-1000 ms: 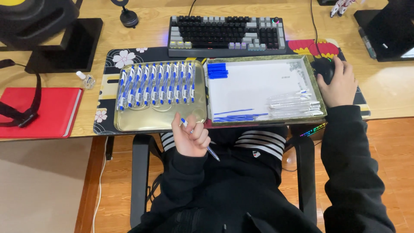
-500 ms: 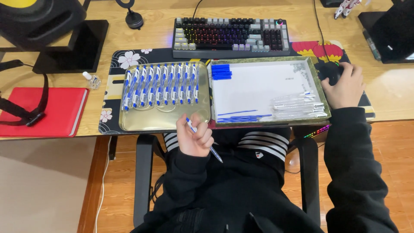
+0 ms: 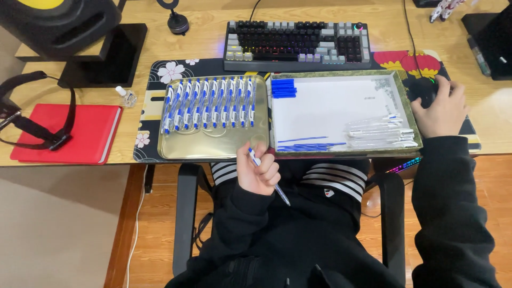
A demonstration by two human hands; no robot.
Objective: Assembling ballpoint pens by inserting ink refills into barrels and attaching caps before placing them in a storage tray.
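Sitting at a wooden worktop [image 3: 320,13], a person in a black top holds a blue-and-white pen [image 3: 268,176] in the left hand [image 3: 258,172], fingers curled round the barrel in a closed grip, just below the worktop's near edge and over the lap. The pen's tip points down and to the right. Directly above that hand, a gold tray [image 3: 213,146] carries a neat row of matching pens [image 3: 210,102]. Beside it, a white-lined tray [image 3: 330,106] holds blue caps [image 3: 284,88] at its top left corner, thin blue refills [image 3: 312,145] along the bottom and clear barrels [image 3: 380,132] at the right. The right hand [image 3: 440,109] rests cupped over a black mouse [image 3: 424,89], its grip around it. A keyboard [image 3: 297,42] sits behind the trays, a red notebook [image 3: 66,133] far left.
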